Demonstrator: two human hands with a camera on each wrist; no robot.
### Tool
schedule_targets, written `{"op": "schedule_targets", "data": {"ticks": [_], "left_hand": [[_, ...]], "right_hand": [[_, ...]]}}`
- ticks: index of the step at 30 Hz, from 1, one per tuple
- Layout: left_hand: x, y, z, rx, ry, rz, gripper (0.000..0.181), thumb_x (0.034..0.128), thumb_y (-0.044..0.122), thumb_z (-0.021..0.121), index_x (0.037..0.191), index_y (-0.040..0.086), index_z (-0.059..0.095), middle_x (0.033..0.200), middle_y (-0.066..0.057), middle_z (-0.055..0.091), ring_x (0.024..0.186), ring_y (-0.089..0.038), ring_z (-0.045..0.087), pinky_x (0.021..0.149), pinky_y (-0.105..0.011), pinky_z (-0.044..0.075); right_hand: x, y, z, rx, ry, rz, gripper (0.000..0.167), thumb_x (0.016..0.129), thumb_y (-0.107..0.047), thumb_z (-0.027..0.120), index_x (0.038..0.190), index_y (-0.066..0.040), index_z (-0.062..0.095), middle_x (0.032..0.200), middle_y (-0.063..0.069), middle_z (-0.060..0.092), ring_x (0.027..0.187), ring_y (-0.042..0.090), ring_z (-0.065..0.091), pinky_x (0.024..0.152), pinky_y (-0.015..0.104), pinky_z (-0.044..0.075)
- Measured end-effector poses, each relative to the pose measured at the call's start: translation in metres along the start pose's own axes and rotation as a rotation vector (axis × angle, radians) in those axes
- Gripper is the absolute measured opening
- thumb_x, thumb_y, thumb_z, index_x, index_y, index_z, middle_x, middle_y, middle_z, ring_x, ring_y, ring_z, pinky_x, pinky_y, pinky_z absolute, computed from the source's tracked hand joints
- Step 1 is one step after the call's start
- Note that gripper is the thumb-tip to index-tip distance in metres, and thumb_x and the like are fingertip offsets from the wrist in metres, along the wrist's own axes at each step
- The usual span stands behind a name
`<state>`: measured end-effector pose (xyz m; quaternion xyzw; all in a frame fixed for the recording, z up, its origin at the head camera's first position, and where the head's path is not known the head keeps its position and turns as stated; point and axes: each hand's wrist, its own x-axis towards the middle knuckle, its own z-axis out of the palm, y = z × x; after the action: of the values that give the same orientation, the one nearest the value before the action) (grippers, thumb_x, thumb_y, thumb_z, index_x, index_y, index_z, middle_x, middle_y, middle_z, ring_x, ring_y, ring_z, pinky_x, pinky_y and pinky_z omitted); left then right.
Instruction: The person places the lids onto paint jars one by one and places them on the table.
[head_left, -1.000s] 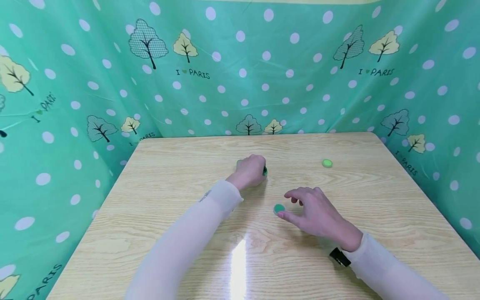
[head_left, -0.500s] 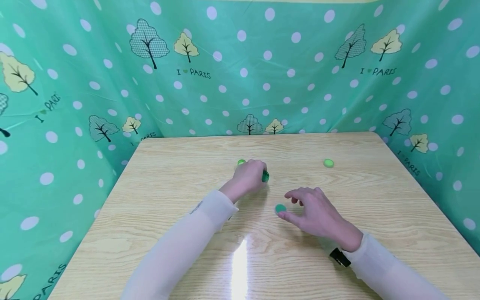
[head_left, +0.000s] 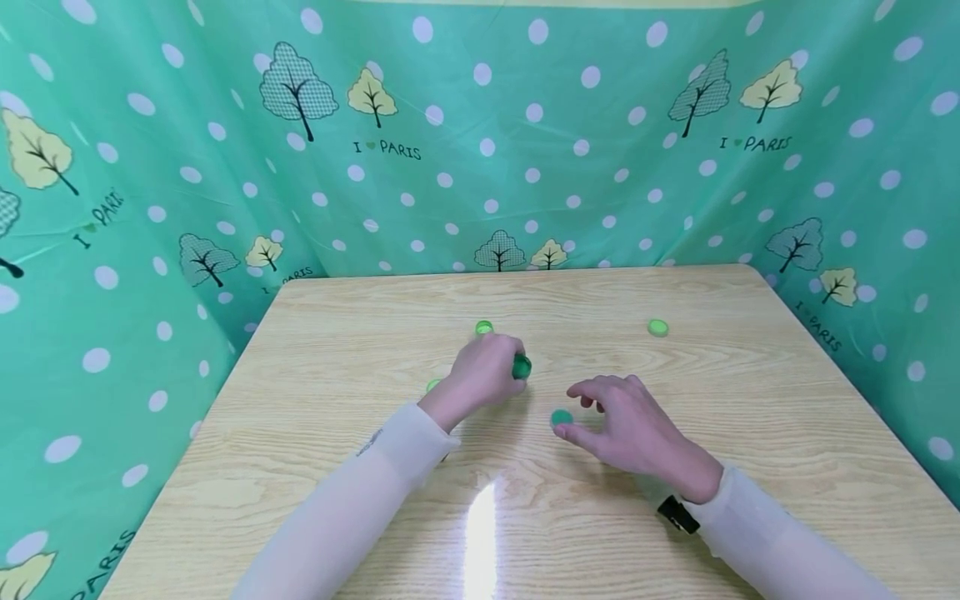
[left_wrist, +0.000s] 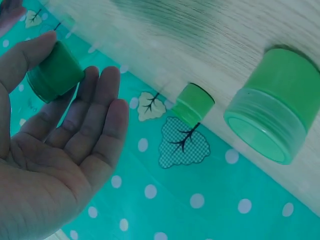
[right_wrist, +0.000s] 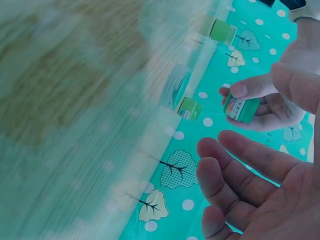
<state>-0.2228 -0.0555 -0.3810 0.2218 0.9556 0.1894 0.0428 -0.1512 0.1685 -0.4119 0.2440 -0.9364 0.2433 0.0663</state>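
Note:
My left hand (head_left: 483,371) pinches a small dark green jar (left_wrist: 57,72) between thumb and fingers, above the table; a printed label shows on its side in the right wrist view. A light green jar (head_left: 484,327) stands just behind that hand, and another (head_left: 432,385), mostly hidden, sits beside its wrist. Over the right part of the table, my right hand (head_left: 626,421) has loosely bent fingers and holds nothing. By its thumb is a round teal, lid-like piece (head_left: 561,417), see-through in the right wrist view; whether the thumb touches it I cannot tell.
One more light green round piece (head_left: 657,327) lies towards the back right of the wooden table (head_left: 360,333). A green dotted cloth (head_left: 487,175) with printed trees hangs behind the table and along both sides. Light glares on the near middle of the tabletop.
My left hand has drawn back nearer and slightly left with the dark green jar, uncovering the light green jar behind it and part of the one beside its wrist. My right hand stays in place.

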Motion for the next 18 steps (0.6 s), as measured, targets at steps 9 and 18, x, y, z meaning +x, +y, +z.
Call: {"op": "schedule_targets", "data": {"ticks": [9,18], "left_hand": [[-0.017,0.0,-0.001,-0.105,0.001,0.002,0.014,0.0812,0.005,0.083,0.091,0.007,0.072,0.077,0.0,0.063,0.064,-0.013,0.053,0.057,-0.024,0.045],[-0.033,0.0,-0.001,-0.109,0.011,0.034,0.016,0.0793,0.004,0.084,0.089,0.007,0.072,0.078,0.002,0.063,0.069,-0.012,0.056,0.064,-0.025,0.05]], "right_hand": [[0.0,-0.001,0.003,0.009,-0.009,0.014,0.052,0.084,-0.046,0.083,0.117,-0.007,0.074,0.098,0.003,0.074,0.081,0.018,0.062,0.078,0.036,0.038],[0.003,-0.003,0.006,0.011,-0.002,0.005,0.051,0.082,-0.042,0.085,0.117,-0.006,0.074,0.1,0.004,0.074,0.083,0.019,0.063,0.078,0.036,0.038]]}}
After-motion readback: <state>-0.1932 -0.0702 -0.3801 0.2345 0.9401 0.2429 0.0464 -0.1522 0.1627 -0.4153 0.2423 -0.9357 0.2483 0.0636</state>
